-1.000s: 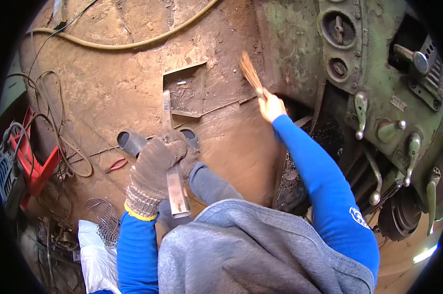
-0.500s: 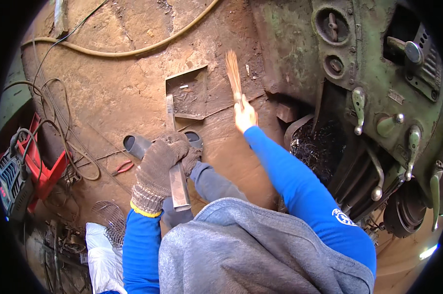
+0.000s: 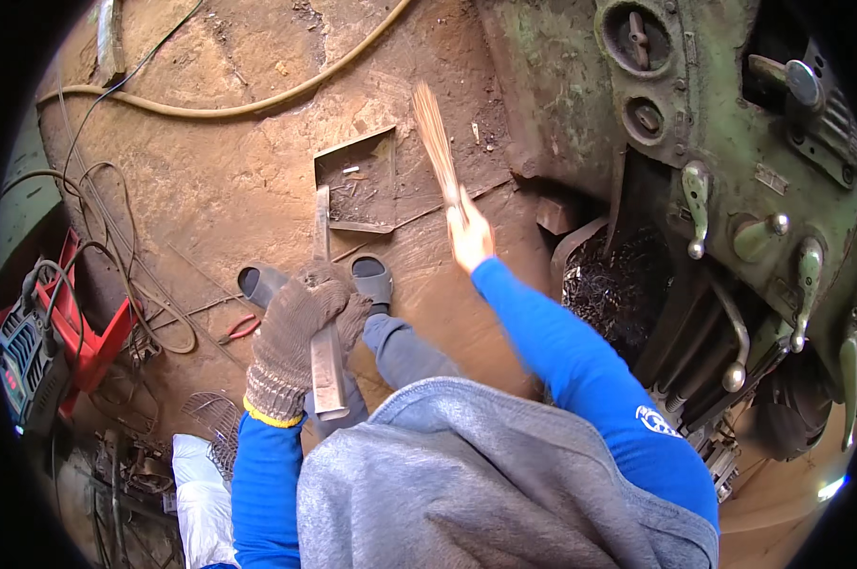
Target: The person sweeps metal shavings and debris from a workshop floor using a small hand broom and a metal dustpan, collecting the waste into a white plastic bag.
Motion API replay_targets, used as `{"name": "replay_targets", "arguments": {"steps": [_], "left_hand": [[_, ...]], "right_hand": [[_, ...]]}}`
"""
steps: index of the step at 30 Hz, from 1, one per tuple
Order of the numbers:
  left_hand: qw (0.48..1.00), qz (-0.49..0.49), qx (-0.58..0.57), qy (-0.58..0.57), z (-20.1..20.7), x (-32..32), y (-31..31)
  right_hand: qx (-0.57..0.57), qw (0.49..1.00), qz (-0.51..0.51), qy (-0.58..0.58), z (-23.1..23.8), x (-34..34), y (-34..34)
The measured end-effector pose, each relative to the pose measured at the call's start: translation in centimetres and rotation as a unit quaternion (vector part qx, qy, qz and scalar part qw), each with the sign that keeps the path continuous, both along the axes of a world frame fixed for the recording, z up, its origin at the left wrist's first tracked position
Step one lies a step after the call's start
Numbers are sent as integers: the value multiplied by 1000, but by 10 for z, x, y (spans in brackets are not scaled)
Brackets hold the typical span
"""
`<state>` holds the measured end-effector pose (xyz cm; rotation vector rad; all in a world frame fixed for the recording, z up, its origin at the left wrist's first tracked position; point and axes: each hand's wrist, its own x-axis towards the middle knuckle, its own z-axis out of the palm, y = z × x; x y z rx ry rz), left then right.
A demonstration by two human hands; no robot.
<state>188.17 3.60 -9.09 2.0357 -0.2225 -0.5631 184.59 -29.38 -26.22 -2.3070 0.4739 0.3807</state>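
My left hand [image 3: 305,318], in a brown knit glove with a yellow-edged cuff, is closed round the long flat metal handle [image 3: 328,379] of a dustpan. The dustpan's square metal tray [image 3: 357,227] lies on the dirt-covered floor ahead, with dark debris and a small white piece in it. Bare and closed, my right hand [image 3: 471,232] grips the bound end of a straw hand broom [image 3: 434,137]. The broom's bristles point away from me, just right of the tray and apart from it. Some bristle ends are blurred.
A green machine [image 3: 732,180] with several levers stands at the right, dark metal shavings [image 3: 618,289] beneath it. A hose [image 3: 239,109] crosses the far floor. Left are loose cables, red-handled pliers [image 3: 240,328], a red and black machine [image 3: 39,332] and a white sack [image 3: 203,503].
The broom has tilted, its bristle end swinging left toward the dustpan. My left hand and the dustpan handle have shifted slightly left in the view; both grips stay closed.
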Motion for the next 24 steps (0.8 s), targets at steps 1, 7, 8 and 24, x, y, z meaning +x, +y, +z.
{"name": "replay_targets", "arguments": {"steps": [1, 7, 8, 24], "left_hand": [[1000, 7, -1, -4, -5, -3, -1], [999, -37, -2, 1, 1, 7, 1], [999, -32, 5, 11, 1, 8, -2], [999, -11, -6, -34, -15, 5, -5]], "right_hand": [[-4, 998, 23, -56, -6, 33, 6], [-77, 996, -32, 12, -69, 130, 2], [-55, 996, -71, 19, -82, 112, -13], [-100, 992, -40, -66, -96, 167, -23]]}}
